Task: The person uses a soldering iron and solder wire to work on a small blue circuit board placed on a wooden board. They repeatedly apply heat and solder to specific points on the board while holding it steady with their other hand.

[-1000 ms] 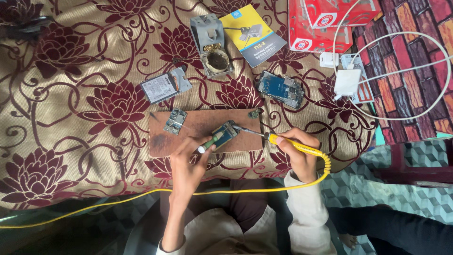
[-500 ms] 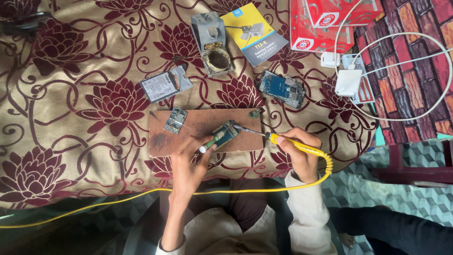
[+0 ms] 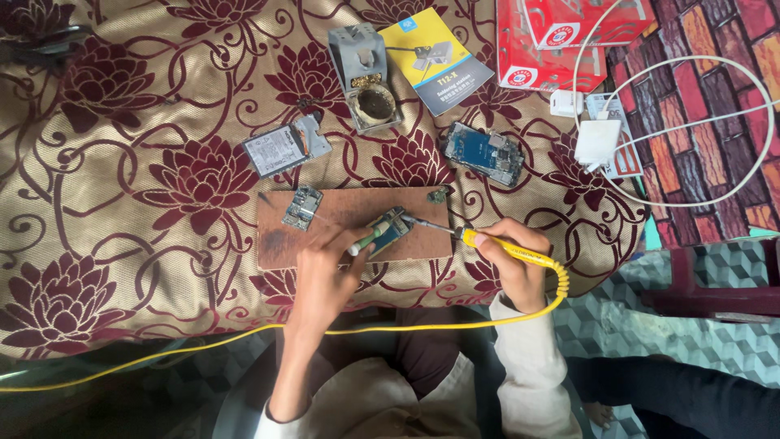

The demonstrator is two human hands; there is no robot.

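Soldering a small board on a wooden slab, seen from my head camera.

My right hand has its grip closed around the yellow soldering iron, whose thin tip reaches left to the small circuit board lying on the brown wooden board. My left hand holds a closed grip on a slim green-and-white tool, its end touching the near edge of that circuit board. A second small circuit board lies on the left part of the wood, apart from my fingers. The wood rests on a gold cloth with dark red flowers. Beyond it lie a phone battery, a grey iron stand, an opened phone, a yellow-and-blue leaflet and a white charger. The iron's yellow cable runs across my lap.
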